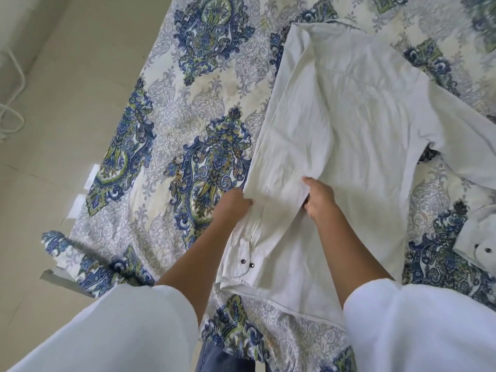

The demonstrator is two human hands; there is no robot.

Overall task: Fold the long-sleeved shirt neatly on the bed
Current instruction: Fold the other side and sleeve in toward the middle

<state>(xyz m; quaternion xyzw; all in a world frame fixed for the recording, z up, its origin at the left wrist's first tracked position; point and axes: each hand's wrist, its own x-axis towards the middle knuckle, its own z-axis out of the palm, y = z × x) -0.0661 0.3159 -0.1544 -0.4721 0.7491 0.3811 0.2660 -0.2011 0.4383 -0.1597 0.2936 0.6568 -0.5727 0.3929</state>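
Nearest the camera, two white-sleeved forearms reach out over the patterned bedspread [188,108]. The left hand [233,202] is closed on the left edge of the folded-in sleeve [279,183], fingers curled under the cloth. The right hand [319,197] pinches the same fold from its right side, thumb on top and the fingers tucked beneath. Just nearer than the hands, the sleeve's cuff [247,260] lies on the shirt's hem area, with two dark buttons showing.

The white long-sleeved shirt [357,116] lies spread on the bed, running from the near hem away to the collar end at the far side. Its left side looks already turned in over the body. The other sleeve [461,146] trails off to the right, unfolded, and its cuff [480,245] rests apart on the bedspread at the right edge. A cable [13,114] lies on the floor [67,76] at far left.

The step in hand seems to be laying the left sleeve straight down the body. The risks: the cloth is already creased between the hands, so pressing it flat now could set wrinkles into the fold. Pulling the sleeve toward the near side may also drag the turned-in panel askew. The loose right sleeve could bunch under the body when that side is folded.
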